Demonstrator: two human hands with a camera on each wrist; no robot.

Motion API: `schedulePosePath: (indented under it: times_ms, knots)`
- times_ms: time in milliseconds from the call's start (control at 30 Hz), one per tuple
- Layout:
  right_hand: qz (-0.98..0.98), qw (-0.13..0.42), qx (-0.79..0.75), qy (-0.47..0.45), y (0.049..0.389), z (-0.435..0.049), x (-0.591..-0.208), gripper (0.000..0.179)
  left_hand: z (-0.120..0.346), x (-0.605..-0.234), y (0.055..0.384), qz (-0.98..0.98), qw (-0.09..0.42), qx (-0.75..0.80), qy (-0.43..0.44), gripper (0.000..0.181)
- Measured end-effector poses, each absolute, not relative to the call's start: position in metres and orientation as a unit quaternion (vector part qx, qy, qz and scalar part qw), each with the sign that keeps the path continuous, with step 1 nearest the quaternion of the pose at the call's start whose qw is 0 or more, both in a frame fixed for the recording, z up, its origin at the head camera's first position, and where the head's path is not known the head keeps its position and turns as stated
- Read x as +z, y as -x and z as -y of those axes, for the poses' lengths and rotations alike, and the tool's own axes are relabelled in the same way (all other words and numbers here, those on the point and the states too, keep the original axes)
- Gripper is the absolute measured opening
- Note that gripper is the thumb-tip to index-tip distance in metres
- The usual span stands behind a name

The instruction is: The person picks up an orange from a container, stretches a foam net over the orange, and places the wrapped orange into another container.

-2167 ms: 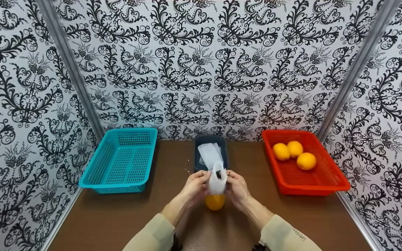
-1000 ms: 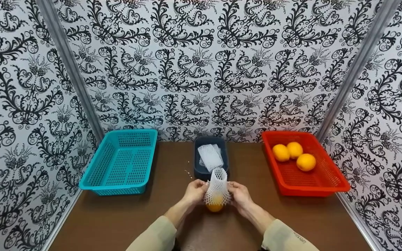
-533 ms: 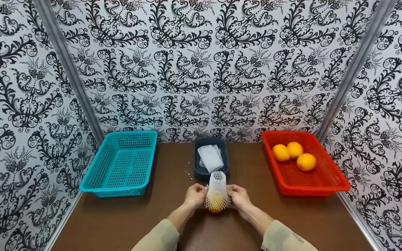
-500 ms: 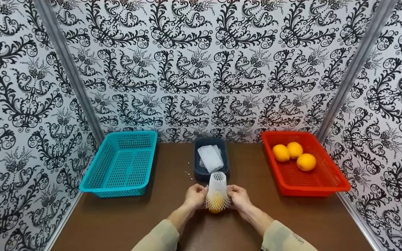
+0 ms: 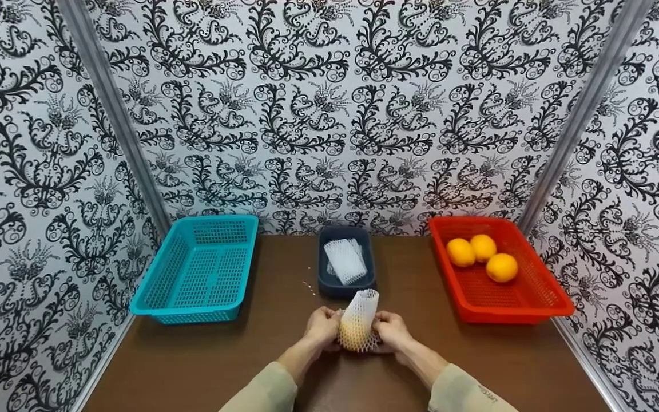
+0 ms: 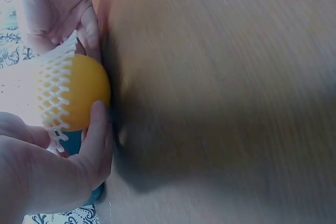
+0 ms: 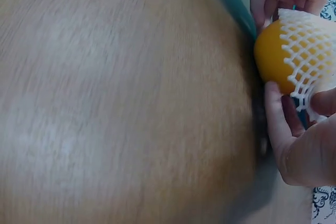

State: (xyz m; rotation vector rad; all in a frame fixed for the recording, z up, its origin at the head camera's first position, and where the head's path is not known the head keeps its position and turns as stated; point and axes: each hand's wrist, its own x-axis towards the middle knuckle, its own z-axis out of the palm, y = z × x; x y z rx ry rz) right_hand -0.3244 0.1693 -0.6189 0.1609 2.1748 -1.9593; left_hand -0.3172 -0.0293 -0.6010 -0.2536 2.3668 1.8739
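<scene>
A white foam net sleeve (image 5: 363,309) covers most of an orange (image 5: 354,335) at the middle of the table, its narrow free end sticking up and tilted a little to the right. My left hand (image 5: 323,328) pinches the sleeve's edge on the left, and one of its fingers touches the fruit in the left wrist view. On the other side my right hand (image 5: 392,332) pinches the edge, with a fingertip against the orange (image 7: 274,56) in the right wrist view. From both wrists the fruit's underside shows bare, outside the net (image 6: 54,90).
Behind the hands stands a dark grey bin (image 5: 329,288) holding more white net sleeves (image 5: 345,261). A turquoise basket (image 5: 209,269) is at the left. At the right, a red basket (image 5: 478,294) contains three oranges (image 5: 501,267). White scraps lie left of the bin.
Both hands have drawn the net sleeve down from above the orange until it covers most of it. The sleeve's upper end has swung slightly right.
</scene>
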Motion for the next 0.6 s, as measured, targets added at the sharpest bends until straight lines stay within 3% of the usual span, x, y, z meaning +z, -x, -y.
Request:
schedulePosePath:
  times_ms: [600]
  knots:
    - [-0.724, 0.093, -0.679, -0.076, 0.3234, -0.1625, -0.6089, 0.011, 0.0293, -0.5953, 0.3095, -0.720, 0.110, 0.678, 0.100, 0.033]
